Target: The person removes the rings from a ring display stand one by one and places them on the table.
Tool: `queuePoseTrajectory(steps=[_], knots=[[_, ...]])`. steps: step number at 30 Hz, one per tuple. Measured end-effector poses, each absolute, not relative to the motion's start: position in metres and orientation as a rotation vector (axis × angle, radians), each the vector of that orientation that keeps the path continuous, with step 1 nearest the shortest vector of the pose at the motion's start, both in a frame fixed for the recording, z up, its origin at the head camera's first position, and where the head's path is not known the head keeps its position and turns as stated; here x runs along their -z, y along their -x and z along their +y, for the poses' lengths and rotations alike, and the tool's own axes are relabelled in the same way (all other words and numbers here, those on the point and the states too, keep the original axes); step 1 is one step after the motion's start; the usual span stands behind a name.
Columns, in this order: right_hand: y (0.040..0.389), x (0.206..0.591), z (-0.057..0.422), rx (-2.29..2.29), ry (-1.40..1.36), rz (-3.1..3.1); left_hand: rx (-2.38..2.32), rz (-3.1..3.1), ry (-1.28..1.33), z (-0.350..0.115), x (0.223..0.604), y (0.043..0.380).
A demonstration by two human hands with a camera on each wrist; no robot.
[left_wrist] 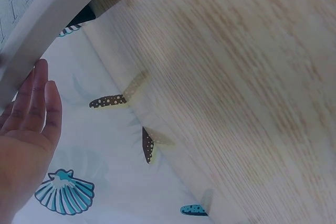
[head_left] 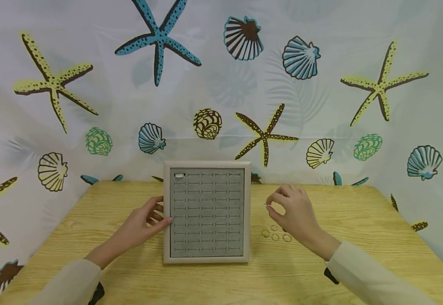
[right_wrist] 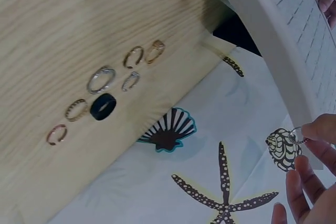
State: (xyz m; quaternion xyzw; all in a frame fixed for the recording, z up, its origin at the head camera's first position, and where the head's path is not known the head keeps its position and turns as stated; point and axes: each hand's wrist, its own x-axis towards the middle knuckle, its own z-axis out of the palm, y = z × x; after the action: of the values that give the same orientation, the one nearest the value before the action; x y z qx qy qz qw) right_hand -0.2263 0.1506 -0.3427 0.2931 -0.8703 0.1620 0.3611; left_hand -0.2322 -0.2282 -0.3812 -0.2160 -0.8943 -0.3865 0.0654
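Note:
A framed ring display board [head_left: 207,228] stands upright on the table, its grey padded face crossed by rows of slits. My left hand [head_left: 141,224] grips its left side, thumb on the front of the frame and fingers behind. In the top-left slit sits a white band [head_left: 179,175]. To the right of the board, my right hand [head_left: 295,212] pinches a thin silver-coloured ring [right_wrist: 292,138] between thumb and forefinger, held up beside the frame. Below that hand several loose rings lie on the table, among them a wide black ring [right_wrist: 100,113] and a silver ring [right_wrist: 91,83].
The wooden table [head_left: 122,279] ends at a white curtain [head_left: 213,93] printed with starfish and shells. A dark support [right_wrist: 236,32] shows behind the board at its base. Dark straps show at both cuffs.

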Motion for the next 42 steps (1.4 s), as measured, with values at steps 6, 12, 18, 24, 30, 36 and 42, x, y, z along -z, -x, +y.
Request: queuePoseTrajectory(steps=[6,12,18,24,30,36,42], knots=[[0.225,0.364,0.164,-0.375,-0.746,-2.299,1.175,-2.694,0.660,-0.229,0.382,0.232],[0.223,0.386,0.173,-0.301,-0.739,-2.382,1.171,-2.692,0.660,-0.230,0.383,0.233],[0.220,0.405,0.182,-0.259,-0.757,-2.446,1.176,-2.692,0.663,-0.229,0.382,0.232],[0.218,0.415,0.188,-0.257,-0.794,-2.506,1.174,-2.697,0.655,-0.229,0.382,0.231],[0.217,0.417,0.192,-0.245,-0.836,-2.580,1.162,-2.695,0.657,-0.229,0.382,0.231],[0.218,0.419,0.193,-0.250,-0.862,-2.633,1.151,-2.693,0.661,-0.230,0.382,0.232],[0.220,0.422,0.193,-0.293,-0.902,-2.687,1.160,-2.693,0.661,-0.230,0.382,0.232]])
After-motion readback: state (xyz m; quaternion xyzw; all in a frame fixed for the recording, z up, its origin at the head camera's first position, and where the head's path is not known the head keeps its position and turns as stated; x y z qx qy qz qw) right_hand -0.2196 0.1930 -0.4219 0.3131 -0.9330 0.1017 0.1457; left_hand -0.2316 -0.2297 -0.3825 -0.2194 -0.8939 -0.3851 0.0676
